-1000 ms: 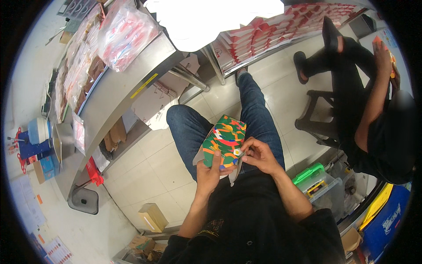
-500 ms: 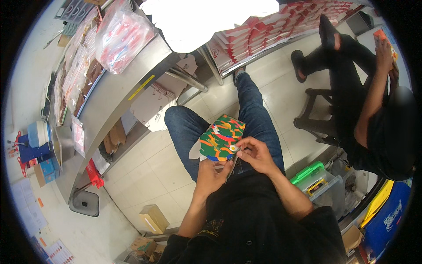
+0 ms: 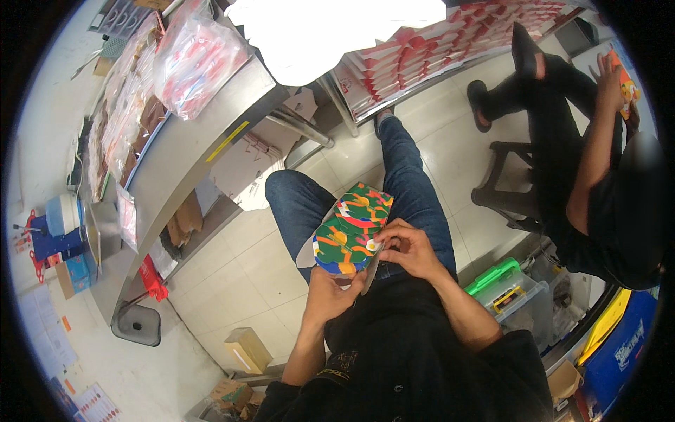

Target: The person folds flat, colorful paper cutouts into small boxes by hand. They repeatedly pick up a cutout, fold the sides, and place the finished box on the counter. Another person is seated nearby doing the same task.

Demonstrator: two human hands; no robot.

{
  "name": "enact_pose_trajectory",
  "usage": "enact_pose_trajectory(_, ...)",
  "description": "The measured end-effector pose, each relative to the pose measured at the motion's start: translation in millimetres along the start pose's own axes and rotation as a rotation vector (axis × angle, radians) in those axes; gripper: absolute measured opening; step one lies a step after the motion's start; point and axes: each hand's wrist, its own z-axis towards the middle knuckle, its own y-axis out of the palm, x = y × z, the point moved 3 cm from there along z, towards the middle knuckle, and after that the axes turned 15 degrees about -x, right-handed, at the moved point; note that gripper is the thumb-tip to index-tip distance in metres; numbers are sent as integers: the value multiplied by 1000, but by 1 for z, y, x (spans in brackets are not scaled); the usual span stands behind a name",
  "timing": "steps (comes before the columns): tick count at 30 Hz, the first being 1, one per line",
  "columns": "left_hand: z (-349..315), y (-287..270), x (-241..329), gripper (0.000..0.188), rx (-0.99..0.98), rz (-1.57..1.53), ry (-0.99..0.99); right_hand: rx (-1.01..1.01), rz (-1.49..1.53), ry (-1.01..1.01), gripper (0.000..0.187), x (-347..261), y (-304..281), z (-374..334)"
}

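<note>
Flat multicoloured patterned card piece, green/orange/red w/ scalloped edges (image 3: 350, 231), sits mid-frame over the person's lap, above blue-jeaned knees. Long axis runs diagonal: lower left to upper right of frame, upper end pointing toward the stainless steel worktable (image 3: 184, 151) legs, patterned face up to the camera.

Left hand (image 3: 330, 294) under the lower end, fingers closed on the card's bottom edge from below. Right hand (image 3: 404, 250) at the card's right edge, thumb + fingertips pinched together on a small white spot there.

Vs 0.5 s ago: card looks more unfolded, now 2 lobes showing instead of a compact block; upper end reaches further up-frame. Hands in abt the same spot.

Around: clear plastic bags of red-white goods (image 3: 193, 60) upper left on the worktable; a second person, seated on a dark stool (image 3: 510, 193), at right, well apart; green-lidded clear plastic box (image 3: 510, 288) lower right; small brown carton (image 3: 246, 349) on the floor tiles, lower left.
</note>
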Motion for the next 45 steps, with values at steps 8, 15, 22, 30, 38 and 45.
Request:
enact_pose_trajectory(8,-20,-7,-20,35,0,-211,-50,-140,-358,26,21,-11,8,1)
enact_pose_trajectory(15,-31,-13,-25,45,-12,-140,-61,-112,-287,13,13,-19,23,2)
enact_pose_trajectory(22,-32,-4,-27,41,-54,-341,-24,-135,-386,22,15,-26,28,-1)
enact_pose_trajectory(30,-22,9,-25,36,153,-602,-75,-15,-395,69,17,-20,33,-3)
enact_pose_trajectory(38,-23,7,-23,47,-160,-254,-20,84,-299,107,15,-5,32,-7)
enact_pose_trajectory(45,-31,6,-44,44,-136,-262,9,67,-313,157,17,3,33,-8)
